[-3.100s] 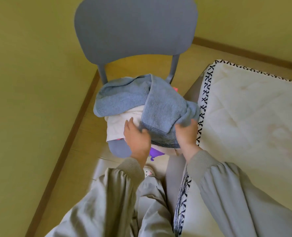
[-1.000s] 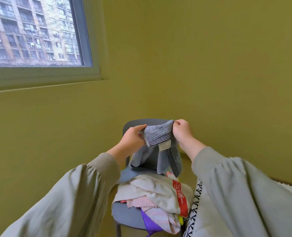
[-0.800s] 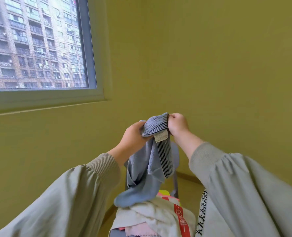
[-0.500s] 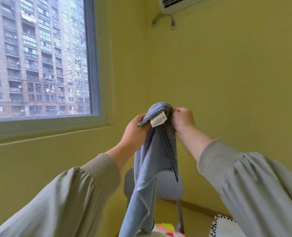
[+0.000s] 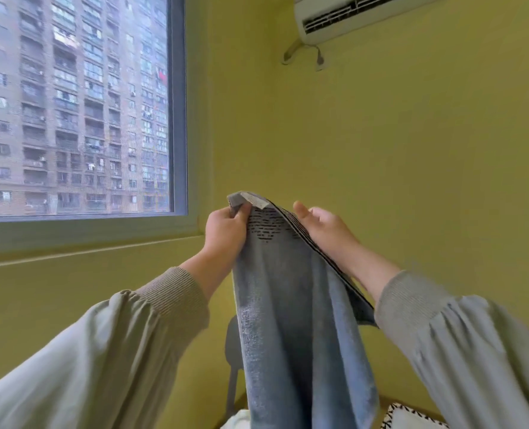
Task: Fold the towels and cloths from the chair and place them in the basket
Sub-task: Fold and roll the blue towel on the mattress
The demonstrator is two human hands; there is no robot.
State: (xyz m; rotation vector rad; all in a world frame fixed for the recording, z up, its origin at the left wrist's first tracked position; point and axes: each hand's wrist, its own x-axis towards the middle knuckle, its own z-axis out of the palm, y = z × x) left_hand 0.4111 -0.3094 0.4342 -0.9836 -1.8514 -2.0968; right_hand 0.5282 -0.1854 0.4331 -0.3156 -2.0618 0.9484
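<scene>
Spread wider than a moment ago, the blue towel point(image 5: 294, 320) hangs before the chair point(image 5: 233, 345); my left hand point(image 5: 224, 233) pinches its top corner, my right hand point(image 5: 322, 226) lies loose-fingered along the striped edge, hands now apart.

One blue-grey terry towel point(image 5: 294, 320) with a dark striped edge, and one white sewn-in label point(image 5: 257, 200) on it. Two bare hands: left hand point(image 5: 224, 233), right hand point(image 5: 326, 227). Two grey-green fabric sleeves, left sleeve point(image 5: 102, 351) and right sleeve point(image 5: 458, 345), one ribbed cuff each. One grey-framed glass window point(image 5: 71, 103), far left. One white wall air conditioner point(image 5: 343, 17), far right, up top. One grey moulded chair point(image 5: 233, 345), mostly hidden. One white pad with black cross-stitch trim point(image 5: 408, 420), near right.
</scene>
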